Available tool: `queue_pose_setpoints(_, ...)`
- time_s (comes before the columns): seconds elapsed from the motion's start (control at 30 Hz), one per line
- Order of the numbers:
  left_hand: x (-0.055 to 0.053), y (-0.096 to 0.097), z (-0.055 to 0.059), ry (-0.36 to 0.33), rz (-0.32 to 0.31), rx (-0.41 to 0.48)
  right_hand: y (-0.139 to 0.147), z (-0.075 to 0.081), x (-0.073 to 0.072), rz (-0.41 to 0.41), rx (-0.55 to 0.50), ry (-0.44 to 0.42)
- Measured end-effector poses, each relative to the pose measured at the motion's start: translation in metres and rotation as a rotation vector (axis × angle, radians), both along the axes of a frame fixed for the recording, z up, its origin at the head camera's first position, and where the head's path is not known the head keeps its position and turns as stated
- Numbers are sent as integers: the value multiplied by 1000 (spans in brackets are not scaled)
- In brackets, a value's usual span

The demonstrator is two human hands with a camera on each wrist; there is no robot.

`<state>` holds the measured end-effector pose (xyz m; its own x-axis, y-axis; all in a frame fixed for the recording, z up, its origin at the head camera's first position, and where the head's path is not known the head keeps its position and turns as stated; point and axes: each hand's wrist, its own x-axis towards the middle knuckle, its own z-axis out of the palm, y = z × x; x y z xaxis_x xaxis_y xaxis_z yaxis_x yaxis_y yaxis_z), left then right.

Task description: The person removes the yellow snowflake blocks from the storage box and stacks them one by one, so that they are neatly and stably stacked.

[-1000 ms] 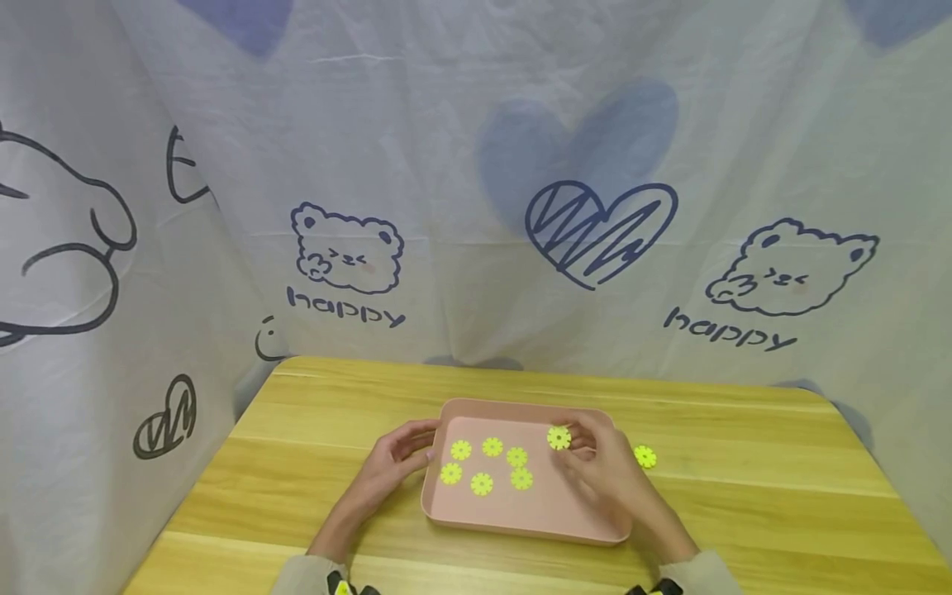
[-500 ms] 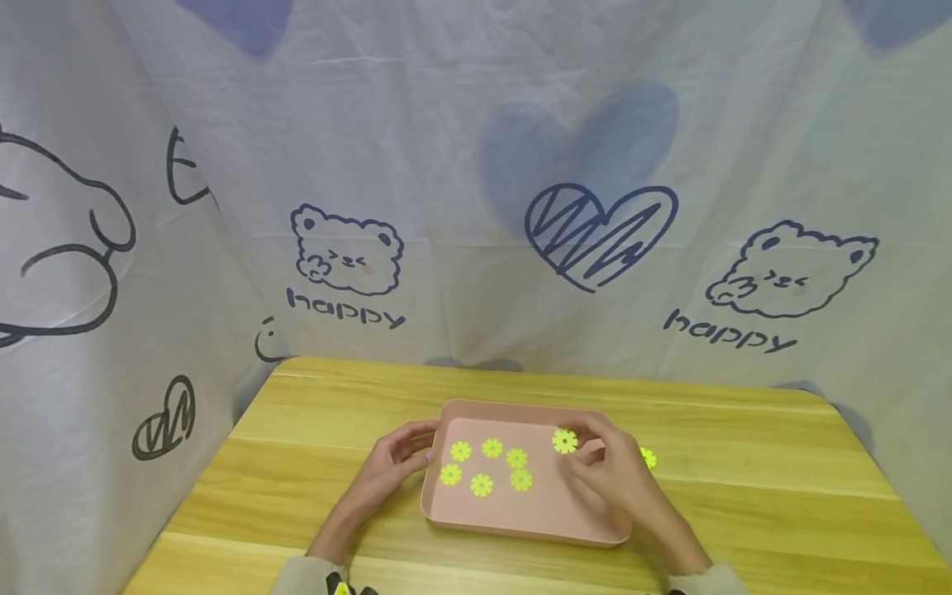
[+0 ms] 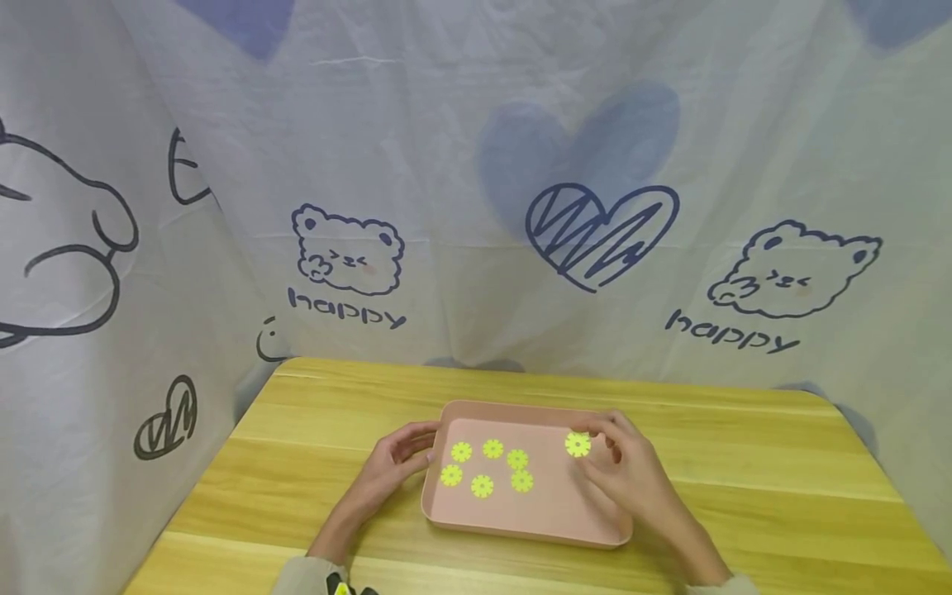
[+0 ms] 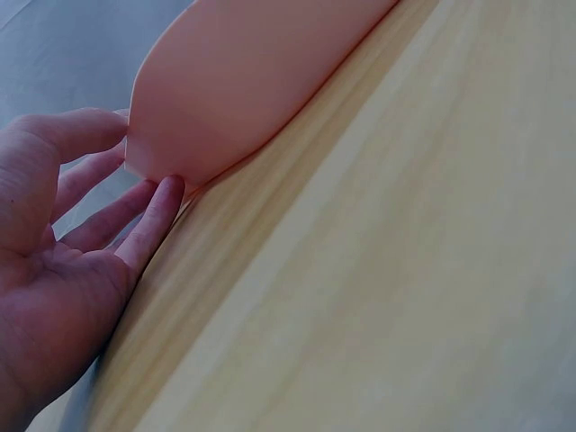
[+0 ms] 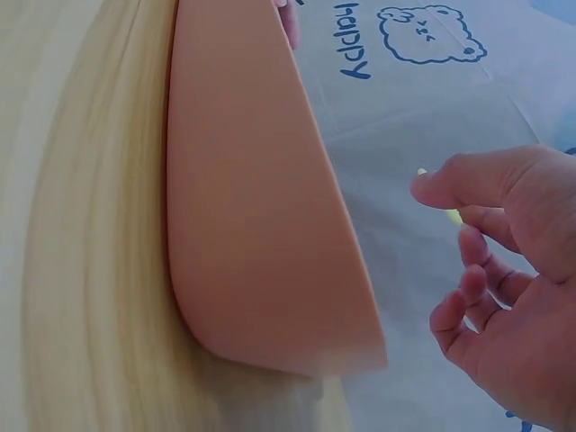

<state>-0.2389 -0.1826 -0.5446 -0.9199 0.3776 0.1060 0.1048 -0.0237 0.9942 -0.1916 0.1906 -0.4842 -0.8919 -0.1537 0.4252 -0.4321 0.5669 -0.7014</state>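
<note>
While resting the left hand against the left end of a pink tray — fingers relaxed and slightly spread, touching the outer wall and rim — pinches a yellow notched disc between thumb and fingertip of the right hand. Holds that disc above the right part of the tray, with the remaining fingers of the same hand loosely bent. Lets only a sliver of yellow show between thumb and finger in the right wrist view. Has six more yellow discs lying flat in the tray, across its left half and middle, including a pair at the right just beside each other — perhaps touching, hard to judge at this size. Works at a wooden table beneath the tray, before a pale curtain printed with hearts, bear faces and the word "happy".
</note>
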Motion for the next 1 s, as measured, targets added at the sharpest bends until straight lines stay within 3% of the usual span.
queue_pose_setpoints(0.77,1,-1,0,10,-9,6,29,-6,0,-15,48,112)
queue_pose_setpoints(1.0,0,-1,0,13,-12,-4,41,-5,0,-59,96,150)
